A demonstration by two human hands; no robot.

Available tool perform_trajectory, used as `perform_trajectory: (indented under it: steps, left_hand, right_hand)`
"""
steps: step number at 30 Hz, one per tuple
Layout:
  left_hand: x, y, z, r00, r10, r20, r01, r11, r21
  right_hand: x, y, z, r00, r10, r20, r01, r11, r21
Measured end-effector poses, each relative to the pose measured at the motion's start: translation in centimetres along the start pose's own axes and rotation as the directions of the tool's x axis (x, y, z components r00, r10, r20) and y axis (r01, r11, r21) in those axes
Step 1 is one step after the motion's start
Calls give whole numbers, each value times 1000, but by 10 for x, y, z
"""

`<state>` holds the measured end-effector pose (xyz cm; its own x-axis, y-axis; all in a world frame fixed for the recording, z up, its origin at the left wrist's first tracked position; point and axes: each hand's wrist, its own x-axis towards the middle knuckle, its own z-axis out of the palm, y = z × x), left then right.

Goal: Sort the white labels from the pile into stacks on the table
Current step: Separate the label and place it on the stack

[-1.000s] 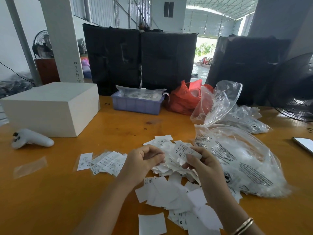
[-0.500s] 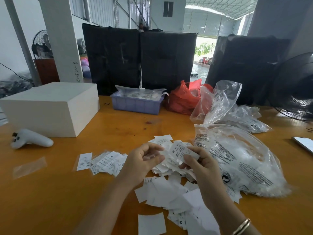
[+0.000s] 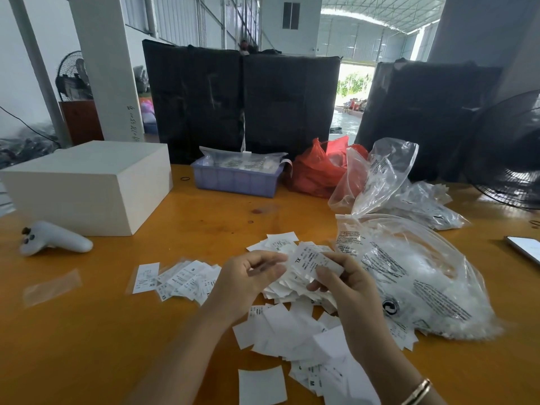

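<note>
two hands (image 3: 251, 276), three clear bags (image 3: 415, 276), one red bag (image 3: 315, 171), one white box (image 3: 87, 185), one basket (image 3: 236, 179).

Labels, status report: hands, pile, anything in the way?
Right hand pinches an XL label; left hand curled beside it, grip unclear. Loose pile under both hands. Clear bag crowds the pile's right.

The label (image 3: 314, 263) pinched in the right hand (image 3: 347, 290) reads "XL". Labels in the left stack (image 3: 187, 277) show "S" and "XS"; one near label (image 3: 311, 382) shows "M". The clear bag's (image 3: 415, 276) print seems unreadable.
</note>
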<state>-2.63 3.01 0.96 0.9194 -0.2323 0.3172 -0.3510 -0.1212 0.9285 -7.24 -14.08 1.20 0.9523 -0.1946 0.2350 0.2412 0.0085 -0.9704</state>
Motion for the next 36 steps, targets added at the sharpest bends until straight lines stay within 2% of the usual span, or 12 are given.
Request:
perform_trajectory:
  steps: [6,11,14,18,22,24,27,36]
  left_hand:
    - [0,-2,3,999,-50,-11,50,998,-35]
    - [-1,-2,0,997,-61,52,61,998,12]
    - [-1,-3,-1,992,-88,92,85,996,36]
    - [-1,-3,2,982,-151,117,156,987,-35]
    - [-1,-5,8,981,-152,120,152,988,7]
    - [-1,-5,10,985,-149,82,150,989,0]
    - [0,-5,9,981,-193,-35,189,976,-104]
    - [-1,-5,17,976,-211,-60,203,972,-120]
  right_hand:
    - [-1,4,2,998,-4,63,16,982,-187]
    - [2,6,-2,983,-17,185,101,886,-453]
    - [3,7,-2,985,39,168,32,916,-400]
    - [4,7,-3,988,57,144,-17,965,-262]
    - [2,12,4,981,38,188,16,960,-278]
    - [3,14,5,986,57,156,-18,971,-239]
    - [7,12,-1,992,113,49,-109,991,-76]
    - [0,19,12,997,63,51,-53,984,-171]
